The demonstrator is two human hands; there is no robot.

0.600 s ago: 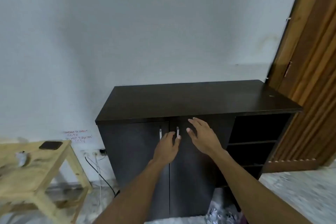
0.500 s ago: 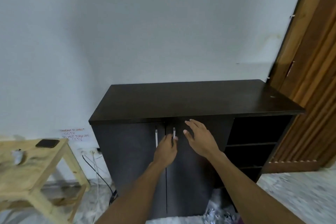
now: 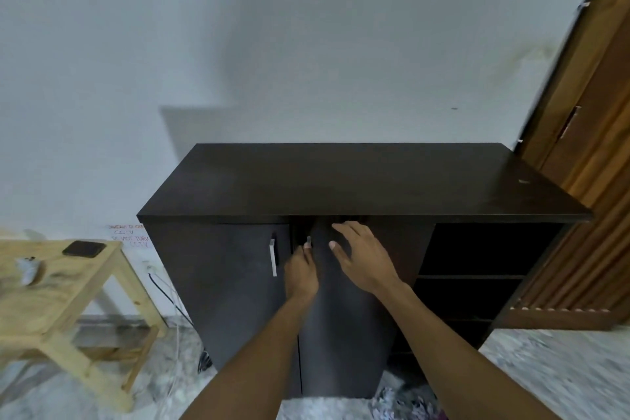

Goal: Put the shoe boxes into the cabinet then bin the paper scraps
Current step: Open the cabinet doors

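The dark cabinet (image 3: 358, 181) stands against the wall with two front doors. My left hand (image 3: 301, 273) grips the metal handle (image 3: 308, 240) of the right door (image 3: 341, 334), which is swung a little outward, leaving a dark gap beside the left door (image 3: 221, 283). My right hand (image 3: 361, 259) hovers open, fingers spread, against the upper part of that same door. Crumpled paper scraps (image 3: 405, 404) lie on the floor at the cabinet's foot. No shoe boxes are in view.
Open dark shelves (image 3: 477, 266) fill the cabinet's right side. A wooden slatted door (image 3: 596, 164) stands to the right. At left is a light wooden stool (image 3: 58, 300) with a black phone (image 3: 83, 248). Cables (image 3: 167, 290) hang by the wall.
My left hand has closed on the right door's handle and the door has started swinging outward. My right hand moved up onto the door. The view came closer to the cabinet.
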